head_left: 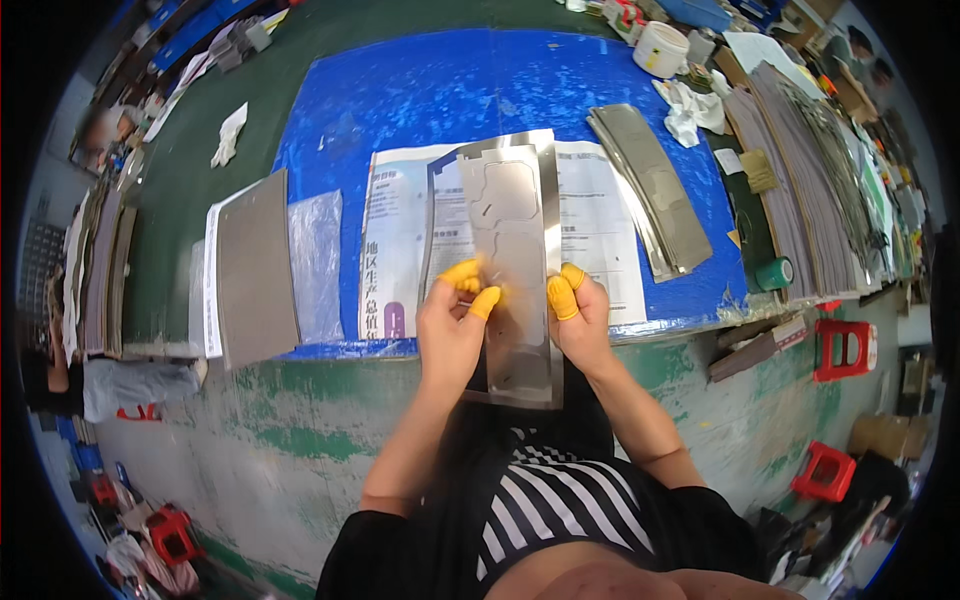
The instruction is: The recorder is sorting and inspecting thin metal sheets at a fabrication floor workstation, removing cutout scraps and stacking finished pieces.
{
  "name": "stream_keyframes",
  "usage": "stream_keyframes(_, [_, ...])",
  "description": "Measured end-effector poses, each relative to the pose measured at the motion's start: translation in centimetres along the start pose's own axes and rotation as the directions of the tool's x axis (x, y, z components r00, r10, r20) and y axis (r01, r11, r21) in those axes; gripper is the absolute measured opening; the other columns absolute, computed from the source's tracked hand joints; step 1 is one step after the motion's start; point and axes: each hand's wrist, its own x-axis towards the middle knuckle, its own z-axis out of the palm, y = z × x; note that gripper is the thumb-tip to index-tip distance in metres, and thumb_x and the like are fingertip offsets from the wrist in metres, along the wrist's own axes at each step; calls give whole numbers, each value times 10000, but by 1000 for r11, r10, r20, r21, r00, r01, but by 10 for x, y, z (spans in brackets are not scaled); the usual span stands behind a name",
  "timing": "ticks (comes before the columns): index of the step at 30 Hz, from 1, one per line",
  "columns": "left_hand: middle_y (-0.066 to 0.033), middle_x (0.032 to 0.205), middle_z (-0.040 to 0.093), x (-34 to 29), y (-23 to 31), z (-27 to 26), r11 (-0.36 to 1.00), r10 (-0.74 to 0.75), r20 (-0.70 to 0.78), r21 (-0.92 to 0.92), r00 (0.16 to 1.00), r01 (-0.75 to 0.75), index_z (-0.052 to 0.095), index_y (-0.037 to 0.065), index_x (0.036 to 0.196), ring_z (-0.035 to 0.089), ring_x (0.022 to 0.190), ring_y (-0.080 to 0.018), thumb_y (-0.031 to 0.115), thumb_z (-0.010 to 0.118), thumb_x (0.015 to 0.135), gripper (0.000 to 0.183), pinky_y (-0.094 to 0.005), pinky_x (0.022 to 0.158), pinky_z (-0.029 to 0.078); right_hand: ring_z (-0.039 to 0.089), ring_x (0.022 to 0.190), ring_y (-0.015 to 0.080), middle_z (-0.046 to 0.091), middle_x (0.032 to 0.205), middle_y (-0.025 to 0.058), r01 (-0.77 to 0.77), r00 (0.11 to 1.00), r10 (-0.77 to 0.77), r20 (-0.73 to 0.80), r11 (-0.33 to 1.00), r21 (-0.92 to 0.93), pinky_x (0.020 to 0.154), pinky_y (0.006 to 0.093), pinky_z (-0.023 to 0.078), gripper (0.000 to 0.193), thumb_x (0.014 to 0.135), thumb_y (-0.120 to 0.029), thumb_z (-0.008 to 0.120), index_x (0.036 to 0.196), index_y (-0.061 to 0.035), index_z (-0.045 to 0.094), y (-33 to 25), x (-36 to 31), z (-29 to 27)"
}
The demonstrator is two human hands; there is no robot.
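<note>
I hold a long, thin, shiny metal sheet (pixel 512 255) upright over the table edge, its lower end near my body. Wavy cut outlines and small slots run along its face. Yellow finger cots cover several of my fingertips. My left hand (pixel 450 325) pinches the sheet's left edge, thumb over the front. At the right edge, my right hand (pixel 580 318) grips the sheet with its fingers curled. A thin dark-edged strip shows left of the sheet; whether it is part of it I cannot tell. Behind lies a newspaper (pixel 392 215) on a blue mat (pixel 400 90).
To the right is a stack of thin metal sheets (pixel 665 205). Grey boards (pixel 252 270) lie at left beside clear plastic film (pixel 316 262). A white tub (pixel 660 48), crumpled tissue (pixel 690 110) and piled grey sheets (pixel 785 190) line the right side. Red stools (pixel 845 350) stand on the floor.
</note>
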Motion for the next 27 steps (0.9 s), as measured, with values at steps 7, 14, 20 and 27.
stream_keyframes(7, [-25,801,594,-1,23,4,998,-64,-18,-20,998,63,547,11,1042,539,649,-74,28,612,828,224,-204,583,454,428,488,145,442,553,54,88,995,-100,-30,959,-270,476,267,349,184,856,-112,556,717,7,532,-15,14,-1])
stream_keyframes(14, [-39,887,597,-10,27,5,986,129,20,-111,991,-126,535,1,1010,559,736,-82,13,563,855,158,-191,620,445,483,518,156,519,603,94,56,997,-70,-31,940,-338,506,274,394,130,838,-106,567,766,2,565,-35,22,-5])
stream_keyframes(20, [-23,845,605,2,29,-5,979,80,100,-194,992,-60,553,9,1014,537,692,-66,67,546,879,147,-174,574,408,440,505,108,481,554,24,281,959,-272,72,939,-196,478,250,368,137,848,-67,537,737,11,551,-48,20,5])
stream_keyframes(27, [-59,793,602,0,58,-19,934,236,77,-291,969,-205,525,6,941,564,635,-112,30,580,849,110,-231,563,464,489,465,135,515,538,70,112,986,-141,-88,954,-277,450,273,374,139,846,-114,560,753,-13,576,-37,57,-16])
